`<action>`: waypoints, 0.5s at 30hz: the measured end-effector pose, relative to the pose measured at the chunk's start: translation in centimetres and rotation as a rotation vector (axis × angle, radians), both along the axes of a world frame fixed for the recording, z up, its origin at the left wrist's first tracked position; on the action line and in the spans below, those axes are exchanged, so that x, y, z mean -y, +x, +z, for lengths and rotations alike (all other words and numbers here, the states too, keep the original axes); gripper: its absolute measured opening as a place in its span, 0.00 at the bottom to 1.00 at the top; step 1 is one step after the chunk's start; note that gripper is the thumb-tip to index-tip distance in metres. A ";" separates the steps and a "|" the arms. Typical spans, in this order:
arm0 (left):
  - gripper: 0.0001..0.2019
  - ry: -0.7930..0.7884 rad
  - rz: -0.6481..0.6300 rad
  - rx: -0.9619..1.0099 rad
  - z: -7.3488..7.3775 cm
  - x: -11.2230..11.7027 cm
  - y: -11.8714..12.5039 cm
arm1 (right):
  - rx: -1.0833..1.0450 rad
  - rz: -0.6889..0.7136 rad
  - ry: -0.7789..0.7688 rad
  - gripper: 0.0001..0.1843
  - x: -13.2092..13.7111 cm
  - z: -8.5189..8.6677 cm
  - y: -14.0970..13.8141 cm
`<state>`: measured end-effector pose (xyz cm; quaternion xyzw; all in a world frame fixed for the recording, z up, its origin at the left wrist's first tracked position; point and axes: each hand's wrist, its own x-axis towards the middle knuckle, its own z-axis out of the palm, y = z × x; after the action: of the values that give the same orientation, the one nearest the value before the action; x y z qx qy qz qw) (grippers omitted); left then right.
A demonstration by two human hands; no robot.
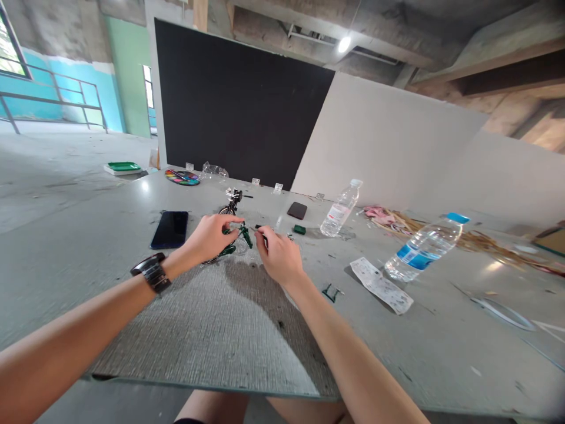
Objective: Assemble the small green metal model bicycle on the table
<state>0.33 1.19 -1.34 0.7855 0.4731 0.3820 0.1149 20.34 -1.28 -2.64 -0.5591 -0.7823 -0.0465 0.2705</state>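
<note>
Two hands point(210, 235) point(278, 255) on spindly green model bicycle point(233, 232)

— What lies on the table point(88, 235)?
— Dark phone point(170, 229) at left; paint palette point(182, 177) and green tray point(124, 167) at the far edge; small dark case point(297, 210).
— On the right?
— Two clear water bottles, one white-capped point(341, 208), one blue-capped point(424, 246); printed paper slip point(381, 285) beside the latter.

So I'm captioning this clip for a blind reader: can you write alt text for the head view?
Two bare hands work on a small green model bicycle on a grey table: the left hand holds its frame, the right hand pinches a small tool beside it. A dark phone and two water bottles lie nearby.
</note>
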 end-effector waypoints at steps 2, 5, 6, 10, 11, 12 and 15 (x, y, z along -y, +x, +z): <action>0.19 -0.014 0.005 -0.001 0.1 0.1 0.0 | 0.051 -0.028 0.002 0.14 0.1 -0.1 -0.3; 0.19 -0.040 -0.003 -0.006 0.1 0.2 0.0 | 0.103 -0.062 -0.001 0.14 0.4 0.0 -0.7; 0.19 -0.047 -0.007 -0.008 0.1 0.2 0.0 | 0.116 -0.074 -0.004 0.14 0.4 0.0 -0.8; 0.20 -0.052 -0.005 -0.011 0.1 0.2 0.0 | 0.150 -0.105 -0.018 0.15 0.5 0.1 -1.1; 0.20 -0.049 -0.003 -0.013 0.1 0.1 0.1 | 0.154 -0.106 -0.023 0.15 0.4 0.1 -1.1; 0.20 -0.044 0.000 -0.014 0.0 0.1 0.1 | 0.156 -0.105 -0.027 0.16 0.4 0.1 -1.2; 0.20 -0.032 0.005 -0.015 0.0 0.1 0.1 | 0.159 -0.109 -0.033 0.15 0.5 0.2 -1.3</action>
<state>0.44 1.11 -1.38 0.7854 0.4818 0.3688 0.1229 19.07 -1.81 -2.44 -0.5997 -0.7705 -0.0925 0.1953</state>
